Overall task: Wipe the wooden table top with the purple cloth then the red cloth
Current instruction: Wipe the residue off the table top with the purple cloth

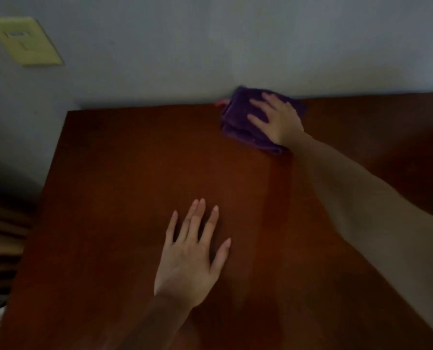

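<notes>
The purple cloth (238, 117), folded into a thick pad, lies at the far edge of the reddish-brown wooden table top (124, 178), against the wall. My right hand (276, 120) presses flat on it with straight, spread fingers, the arm stretched across the table. A small red edge (221, 102) peeks out just left of the purple cloth at the wall; I cannot tell whether it is the red cloth. My left hand (192, 253) rests flat on the bare wood nearer to me, fingers straight and slightly spread, holding nothing.
A pale grey wall (210, 46) runs along the table's far edge. A yellowish switch plate (26, 41) sits on the wall at upper left. Left of the table's edge hangs dark, folded curtain-like fabric (5, 236).
</notes>
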